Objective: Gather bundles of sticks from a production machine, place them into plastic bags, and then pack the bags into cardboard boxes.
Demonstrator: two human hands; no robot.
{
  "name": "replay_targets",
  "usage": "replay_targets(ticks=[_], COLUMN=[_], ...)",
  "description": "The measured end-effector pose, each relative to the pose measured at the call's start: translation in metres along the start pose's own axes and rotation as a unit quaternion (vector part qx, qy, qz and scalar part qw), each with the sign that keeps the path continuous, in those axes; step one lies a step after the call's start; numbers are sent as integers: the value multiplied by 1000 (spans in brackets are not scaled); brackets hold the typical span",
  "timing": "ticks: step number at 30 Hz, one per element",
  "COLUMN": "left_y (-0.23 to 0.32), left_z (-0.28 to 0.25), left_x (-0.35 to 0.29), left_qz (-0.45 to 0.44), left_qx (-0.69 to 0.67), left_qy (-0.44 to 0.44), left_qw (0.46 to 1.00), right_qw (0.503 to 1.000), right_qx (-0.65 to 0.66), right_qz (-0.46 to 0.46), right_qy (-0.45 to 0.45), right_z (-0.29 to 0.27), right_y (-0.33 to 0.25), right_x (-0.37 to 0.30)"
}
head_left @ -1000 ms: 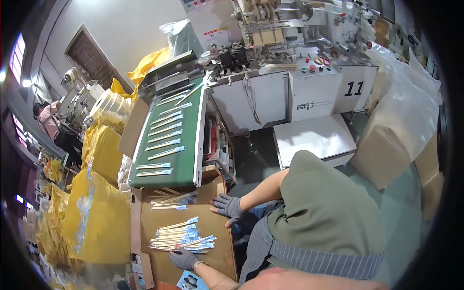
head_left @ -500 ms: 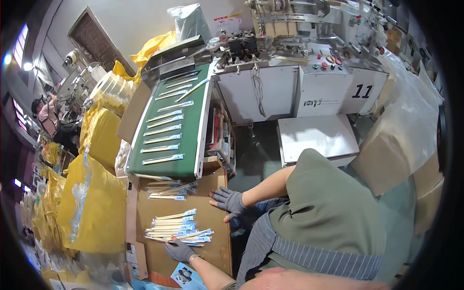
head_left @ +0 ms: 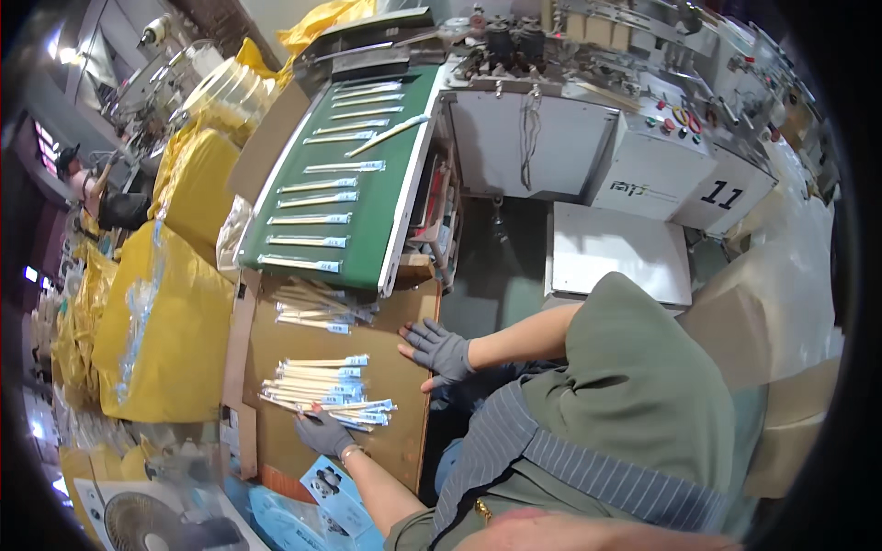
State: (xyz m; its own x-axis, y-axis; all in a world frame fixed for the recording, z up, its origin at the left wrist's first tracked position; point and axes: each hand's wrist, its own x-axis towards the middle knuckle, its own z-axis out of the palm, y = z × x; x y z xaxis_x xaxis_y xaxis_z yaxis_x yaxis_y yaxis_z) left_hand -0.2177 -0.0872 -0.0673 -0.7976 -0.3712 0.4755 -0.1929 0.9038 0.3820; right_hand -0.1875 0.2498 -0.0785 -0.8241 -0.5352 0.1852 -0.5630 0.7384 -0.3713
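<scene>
Wrapped chopsticks (head_left: 317, 376), pale sticks in clear sleeves with blue ends, lie in a loose pile on a brown board (head_left: 386, 381). My left hand (head_left: 322, 433), in a grey glove with bare fingertips, rests against the near edge of this pile, its fingers extended and touching the packs. My right hand (head_left: 439, 354), gloved alike, lies palm down at the board's right edge with fingers spread, holding nothing. Between the pile and the green conveyor belt (head_left: 303, 246) is a smaller heap of chopsticks (head_left: 317, 308). More packs are spaced along the belt, one slanted near its far end.
Yellow sacks (head_left: 175, 321) stand left of the board. Below it are a blue bag with a panda print (head_left: 333, 491) and a fan (head_left: 152, 523). A white machine (head_left: 524, 142) with a control box (head_left: 648, 170) stands beyond. Another person (head_left: 96, 188) is far left.
The view has shifted, so the board and belt sit higher in the picture. Packs on the belt have moved slightly toward the board. Both hands keep nearly the same places.
</scene>
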Motion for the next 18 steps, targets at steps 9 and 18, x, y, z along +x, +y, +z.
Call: replay_targets(ticks=[9, 18], left_y=[1, 1], left_z=[-1, 5], left_x=[-1, -1], left_qz=[-14, 6], left_qx=[-15, -12], left_qy=[-10, 16], left_qw=[1000, 1000], right_qw=[990, 917], right_qx=[84, -2], right_qz=[-96, 221], right_qy=[52, 331], right_z=[-26, -193], right_y=[10, 136], right_x=[10, 148])
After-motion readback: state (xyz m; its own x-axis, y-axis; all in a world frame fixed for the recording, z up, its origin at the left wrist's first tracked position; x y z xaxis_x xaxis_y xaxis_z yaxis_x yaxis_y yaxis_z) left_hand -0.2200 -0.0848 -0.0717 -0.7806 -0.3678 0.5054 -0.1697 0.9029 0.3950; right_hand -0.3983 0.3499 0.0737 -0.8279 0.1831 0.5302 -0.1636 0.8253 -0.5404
